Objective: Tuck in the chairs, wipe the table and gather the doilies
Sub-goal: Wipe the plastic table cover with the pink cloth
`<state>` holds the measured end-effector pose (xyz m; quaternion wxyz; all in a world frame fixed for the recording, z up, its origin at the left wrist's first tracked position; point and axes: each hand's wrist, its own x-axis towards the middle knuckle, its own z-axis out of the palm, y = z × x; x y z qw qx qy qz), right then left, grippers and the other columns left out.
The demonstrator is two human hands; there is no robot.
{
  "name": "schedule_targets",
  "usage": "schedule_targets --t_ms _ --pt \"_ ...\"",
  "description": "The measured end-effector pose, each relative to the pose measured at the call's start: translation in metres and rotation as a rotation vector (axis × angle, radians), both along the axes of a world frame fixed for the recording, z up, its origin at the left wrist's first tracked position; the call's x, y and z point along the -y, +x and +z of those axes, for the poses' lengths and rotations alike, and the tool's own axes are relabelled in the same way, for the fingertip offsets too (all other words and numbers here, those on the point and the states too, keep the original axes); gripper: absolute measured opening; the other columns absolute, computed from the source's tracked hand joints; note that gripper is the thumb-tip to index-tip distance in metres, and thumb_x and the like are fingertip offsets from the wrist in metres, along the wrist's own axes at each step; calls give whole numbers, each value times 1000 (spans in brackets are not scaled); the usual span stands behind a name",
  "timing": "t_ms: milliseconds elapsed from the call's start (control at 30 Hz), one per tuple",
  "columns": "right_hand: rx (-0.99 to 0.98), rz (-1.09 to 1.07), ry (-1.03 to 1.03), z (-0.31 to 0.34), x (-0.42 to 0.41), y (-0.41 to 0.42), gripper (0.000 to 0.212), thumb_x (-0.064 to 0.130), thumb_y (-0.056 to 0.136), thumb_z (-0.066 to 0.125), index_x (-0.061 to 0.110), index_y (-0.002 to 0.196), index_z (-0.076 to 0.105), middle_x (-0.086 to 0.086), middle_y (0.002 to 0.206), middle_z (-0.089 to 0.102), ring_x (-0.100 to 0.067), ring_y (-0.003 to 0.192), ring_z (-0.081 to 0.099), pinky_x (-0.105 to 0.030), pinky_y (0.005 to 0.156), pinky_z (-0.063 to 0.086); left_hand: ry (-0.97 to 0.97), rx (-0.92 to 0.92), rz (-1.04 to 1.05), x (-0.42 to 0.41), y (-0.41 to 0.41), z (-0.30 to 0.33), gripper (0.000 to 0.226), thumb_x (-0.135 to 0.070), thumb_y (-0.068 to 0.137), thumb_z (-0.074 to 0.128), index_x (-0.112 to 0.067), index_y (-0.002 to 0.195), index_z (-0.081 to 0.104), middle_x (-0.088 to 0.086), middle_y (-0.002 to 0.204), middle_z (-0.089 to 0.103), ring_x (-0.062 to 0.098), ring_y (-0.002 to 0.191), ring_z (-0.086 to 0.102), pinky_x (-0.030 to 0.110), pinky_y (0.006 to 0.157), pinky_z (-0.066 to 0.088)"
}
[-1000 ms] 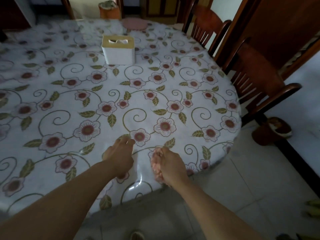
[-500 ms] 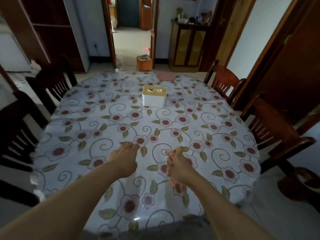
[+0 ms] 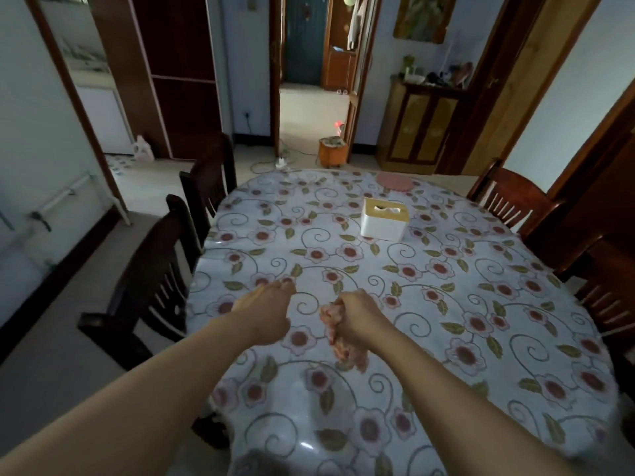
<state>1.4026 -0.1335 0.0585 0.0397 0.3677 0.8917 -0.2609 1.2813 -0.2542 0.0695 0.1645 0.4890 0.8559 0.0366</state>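
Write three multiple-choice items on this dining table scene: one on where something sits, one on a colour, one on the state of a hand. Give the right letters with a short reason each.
1. Where is the round pink doily?
A. at the far edge of the table
B. under the tissue box
C. on a chair seat

2. What colour is the lid of the tissue box?
A. blue
B. yellowish tan
C. black

3. What is the right hand doing?
A. lying flat and open on the table
B. gripping a bunched pinkish cloth
C. holding the tissue box

Answers:
1. A: the doily lies by the far rim of the table, beyond the tissue box and apart from it.
2. B: the top is tan over a white body.
3. B: the fingers are curled round the pinkish cloth, which hangs below the fist; the left hand holds nothing visible.
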Motion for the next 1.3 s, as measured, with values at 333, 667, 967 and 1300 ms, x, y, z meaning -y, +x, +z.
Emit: schedule_targets --t_ms 333,667,967,1300 --pt "28 -32 96 28 106 -146 20 6 87 52 7 106 60 -16 118 58 -30 107 56 -27 74 41 68 0 -61 116 -143 38 49 -24 88 56 -18 132 37 4 137 41 25 122 45 43 94 46" --pt "19 -58 111 25 115 -267 43 1 87 48 7 129 39 -13 113 56 -27 98 56 -31 70 42 155 -55 -127 114 -263 58 42 -19 87 53 -17 128 41 5 128 48 24 116 48 42 88 47" --pt "-214 -288 -5 3 54 -396 24 32 97 46 13 85 40 -1 74 51 -20 67 55 -26 56 41 95 -71 -319 36 -392 58 46 -29 91 50 -17 134 37 4 136 43 24 120 46 38 89 43" --pt "-37 -441 105 20 0 -505 16 28 94 48 12 90 47 -3 82 57 -18 70 54 -32 66 43 83 21 -477 -46 -519 43 48 -24 86 53 -19 131 39 5 130 47 26 119 47 44 96 44"
